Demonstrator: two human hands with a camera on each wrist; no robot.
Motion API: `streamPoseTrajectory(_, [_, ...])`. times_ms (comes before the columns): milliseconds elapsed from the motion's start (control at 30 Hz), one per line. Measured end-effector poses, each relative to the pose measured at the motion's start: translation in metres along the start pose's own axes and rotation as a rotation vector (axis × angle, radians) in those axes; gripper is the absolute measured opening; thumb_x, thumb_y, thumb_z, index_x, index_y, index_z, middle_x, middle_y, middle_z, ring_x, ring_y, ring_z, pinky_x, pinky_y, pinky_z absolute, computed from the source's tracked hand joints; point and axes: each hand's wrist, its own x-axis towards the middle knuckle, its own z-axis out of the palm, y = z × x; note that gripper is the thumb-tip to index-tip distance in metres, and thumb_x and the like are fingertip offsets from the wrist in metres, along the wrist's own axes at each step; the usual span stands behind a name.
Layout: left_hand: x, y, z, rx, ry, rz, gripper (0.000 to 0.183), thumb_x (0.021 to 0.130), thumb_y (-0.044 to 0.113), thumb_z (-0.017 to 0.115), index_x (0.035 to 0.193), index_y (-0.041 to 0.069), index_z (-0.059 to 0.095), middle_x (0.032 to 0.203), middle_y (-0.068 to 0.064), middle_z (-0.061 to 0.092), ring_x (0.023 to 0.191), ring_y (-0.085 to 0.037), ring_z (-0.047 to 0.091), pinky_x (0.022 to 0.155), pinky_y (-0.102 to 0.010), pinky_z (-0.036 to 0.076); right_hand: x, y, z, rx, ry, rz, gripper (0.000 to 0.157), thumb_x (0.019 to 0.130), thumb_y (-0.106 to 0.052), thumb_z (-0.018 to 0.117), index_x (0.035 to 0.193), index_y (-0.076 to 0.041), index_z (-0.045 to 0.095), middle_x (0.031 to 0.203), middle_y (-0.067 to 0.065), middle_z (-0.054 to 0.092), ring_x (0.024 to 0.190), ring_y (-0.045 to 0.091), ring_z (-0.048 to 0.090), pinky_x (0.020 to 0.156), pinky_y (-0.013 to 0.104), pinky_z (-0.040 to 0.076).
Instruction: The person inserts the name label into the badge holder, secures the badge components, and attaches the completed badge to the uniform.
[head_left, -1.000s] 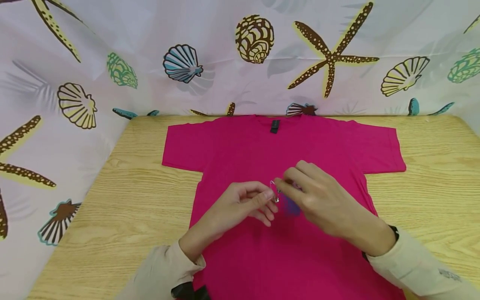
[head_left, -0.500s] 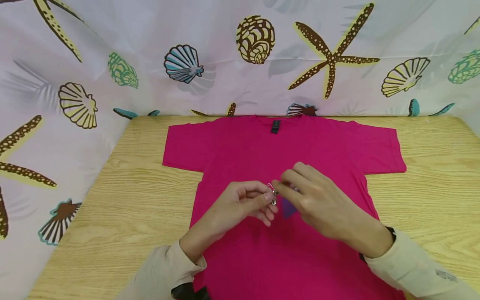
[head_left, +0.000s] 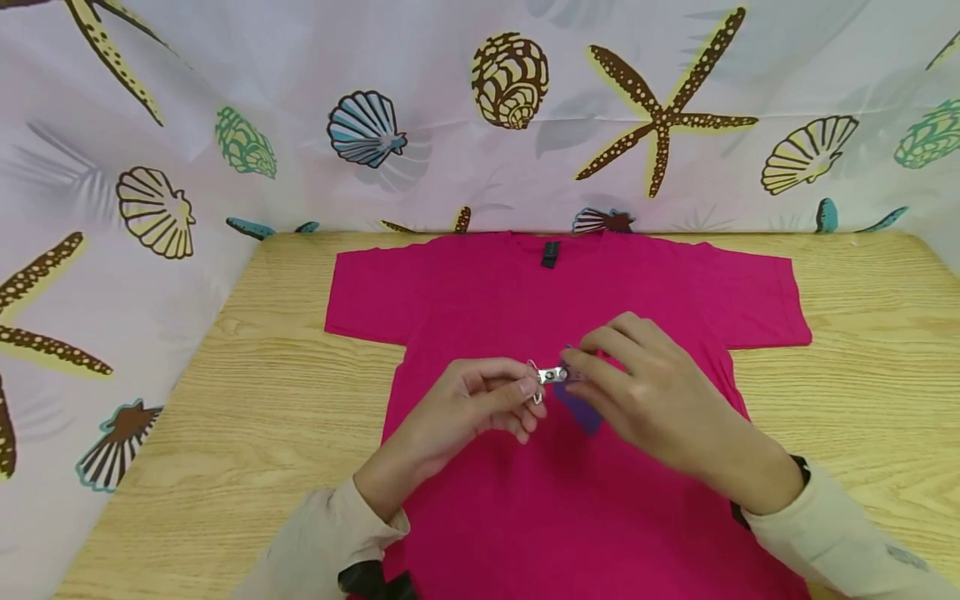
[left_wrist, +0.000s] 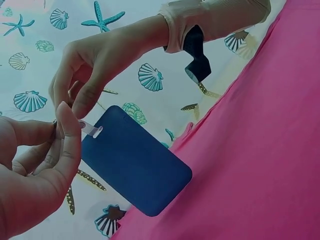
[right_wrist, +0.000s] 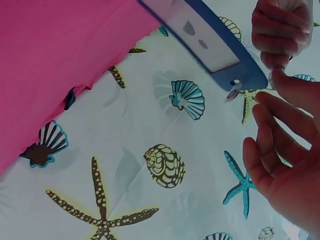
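Observation:
Over a bright pink T-shirt (head_left: 555,300), both hands meet at a badge holder's metal fastening. My left hand (head_left: 487,396) pinches a silver safety pin (head_left: 536,392) between thumb and fingers. From the pin, a short strap clip (head_left: 553,375) with snaps runs across to my right hand (head_left: 645,387), whose thumb and fingertips grip its far end. A blue badge holder (left_wrist: 137,162) hangs from the strap, tilted, its plain back facing the left wrist view. In the right wrist view the holder's windowed front (right_wrist: 202,37) shows a pale insert. My right fingers partly cover the holder from above.
The T-shirt lies spread on a wood-grain table (head_left: 285,392), its collar tag (head_left: 551,253) towards the back edge. A white curtain (head_left: 450,183) printed with shells and starfish stands behind the table and along its left side.
My left hand has shifted slightly left with the pin. My right hand has turned and moved slightly right, so the strap clip now shows stretched between the hands.

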Motion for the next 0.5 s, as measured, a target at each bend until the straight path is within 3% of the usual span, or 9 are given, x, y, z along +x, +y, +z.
streamPoseTrajectory(267, [-0.001,0.003,-0.005,-0.025,0.024,-0.002,0.012,0.095,0.004,0.058,0.102,0.005,0.067,0.085,-0.006,0.067,0.073,-0.015,0.064,0.068,-0.027,0.056,-0.014,0.013,-0.01,0.034,0.011,0.141,0.04,0.071,0.0,0.081,0.109,-0.001,0.068,0.096,0.01,0.064,0.086,0.024,0.059,0.073,0.039,0.051])
streamPoseTrajectory(400, [-0.001,0.003,-0.006,-0.035,0.015,0.007,0.013,0.095,0.003,0.056,0.099,0.009,0.068,0.084,-0.005,0.068,0.072,-0.014,0.064,0.068,-0.026,0.056,-0.019,0.017,-0.009,0.121,-0.013,0.271,0.03,0.076,0.001,0.078,0.104,-0.001,0.068,0.091,0.005,0.065,0.079,0.016,0.06,0.068,0.032,0.054])
streamPoseTrajectory(500, [-0.001,0.003,-0.006,-0.039,0.008,0.01,0.012,0.095,0.004,0.057,0.1,0.008,0.068,0.084,-0.005,0.068,0.072,-0.013,0.064,0.068,-0.026,0.056,-0.021,0.018,-0.007,0.242,-0.086,0.392,0.017,0.083,-0.003,0.073,0.1,-0.004,0.068,0.086,-0.002,0.065,0.072,0.007,0.059,0.063,0.026,0.053])
